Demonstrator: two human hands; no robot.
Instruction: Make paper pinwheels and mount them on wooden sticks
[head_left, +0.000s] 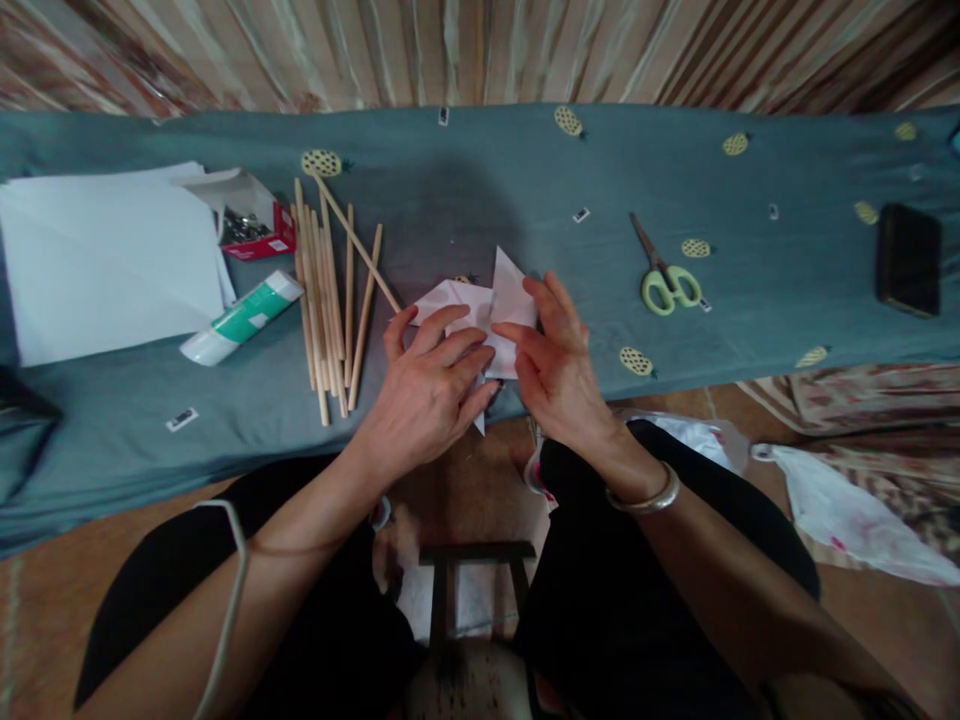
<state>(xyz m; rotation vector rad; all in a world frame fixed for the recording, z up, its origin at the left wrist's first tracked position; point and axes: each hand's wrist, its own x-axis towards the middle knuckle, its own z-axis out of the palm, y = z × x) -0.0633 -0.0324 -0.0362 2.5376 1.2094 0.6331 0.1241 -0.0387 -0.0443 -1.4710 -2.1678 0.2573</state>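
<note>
A white paper pinwheel with pointed, folded corners lies near the front edge of the cloth-covered table. My left hand presses over its left side, fingers bent and thumb near the lower corner. My right hand grips its right side, the index finger reaching to the middle of the paper. The hands hide part of the folds, and I cannot make out anything small at the centre. One loose wooden stick slants toward the paper, its end close to my left fingertips.
Left of my hands lie several wooden sticks, a green-and-white tube, an open red box of metal pins or clips and white paper sheets. Green-handled scissors and a dark phone-like object lie to the right.
</note>
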